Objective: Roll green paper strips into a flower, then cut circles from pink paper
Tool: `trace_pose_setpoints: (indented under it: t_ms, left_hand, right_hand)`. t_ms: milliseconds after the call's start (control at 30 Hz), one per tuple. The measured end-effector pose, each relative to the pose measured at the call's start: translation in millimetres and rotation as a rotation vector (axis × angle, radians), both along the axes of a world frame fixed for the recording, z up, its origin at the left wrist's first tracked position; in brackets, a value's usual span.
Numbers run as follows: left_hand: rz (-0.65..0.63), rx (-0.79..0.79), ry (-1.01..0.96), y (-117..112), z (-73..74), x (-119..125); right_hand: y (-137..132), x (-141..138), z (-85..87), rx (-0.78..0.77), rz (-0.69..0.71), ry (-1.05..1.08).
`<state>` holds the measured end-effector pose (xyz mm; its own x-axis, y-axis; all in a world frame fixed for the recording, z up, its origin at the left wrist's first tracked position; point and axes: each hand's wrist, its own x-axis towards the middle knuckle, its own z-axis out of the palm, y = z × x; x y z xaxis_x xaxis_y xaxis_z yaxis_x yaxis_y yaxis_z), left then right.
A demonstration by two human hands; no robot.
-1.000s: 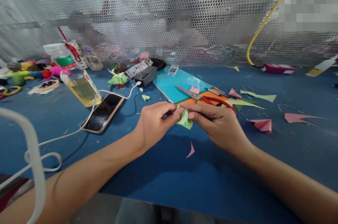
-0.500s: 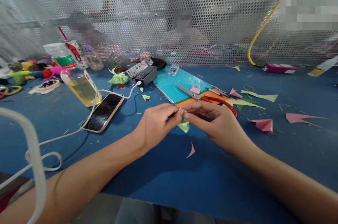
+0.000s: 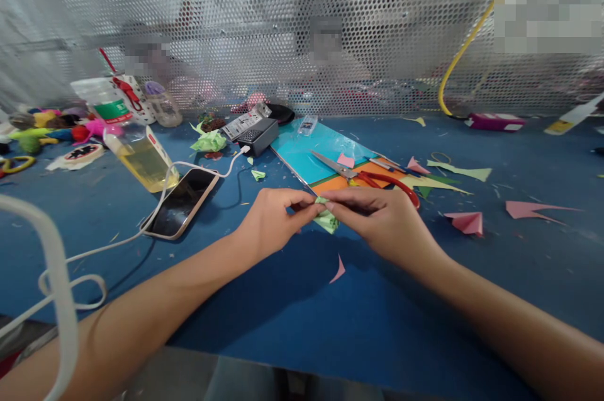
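A small piece of light green folded paper (image 3: 327,221) is pinched between my two hands above the blue table. My left hand (image 3: 278,218) grips its left edge with thumb and forefinger. From the other side, my right hand (image 3: 384,215) presses it between thumb and fingers, hiding part of it. Just beyond my right hand lie red-handled scissors (image 3: 337,166), resting across blue and orange paper sheets (image 3: 311,149). Below the hands a thin pink paper scrap (image 3: 338,270) lies on the table.
A phone (image 3: 182,204) with a white cable lies left, near a tilted bottle of yellow liquid (image 3: 144,162) and a black power adapter (image 3: 257,136). Pink paper pieces (image 3: 466,223) are scattered right. A perforated metal screen (image 3: 264,29) stands behind; people show dimly through it.
The view has shifted slightly. Both hands keep hold of the green paper; its top shows a little more between the fingertips, and the fingers have moved a bit.
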<state>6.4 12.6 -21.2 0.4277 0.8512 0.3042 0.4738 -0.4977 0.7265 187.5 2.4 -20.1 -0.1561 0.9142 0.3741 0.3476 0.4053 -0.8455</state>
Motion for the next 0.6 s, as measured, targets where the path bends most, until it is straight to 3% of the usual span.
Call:
trace_pose_setpoints:
  t_ms: [233, 400, 500, 600]
  left_hand:
    - [-0.035, 0.033, 0.023, -3, -1.3, 2]
    - [-0.069, 0.021, 0.032, -6, -3.1, 2]
    - [-0.067, 0.048, 0.032, -6, -4.0, 2]
    - [-0.039, 0.131, 0.023, -6, -1.8, 3]
  right_hand:
    - [3, 6, -2.6, 0.274, 0.025, -0.217]
    - [6, 12, 1.3, 0.438, 0.123, -0.33]
    - [6, 13, 4.6, 0.439, 0.163, -0.341]
    - [4, 10, 6.5, 0.283, 0.14, -0.25]
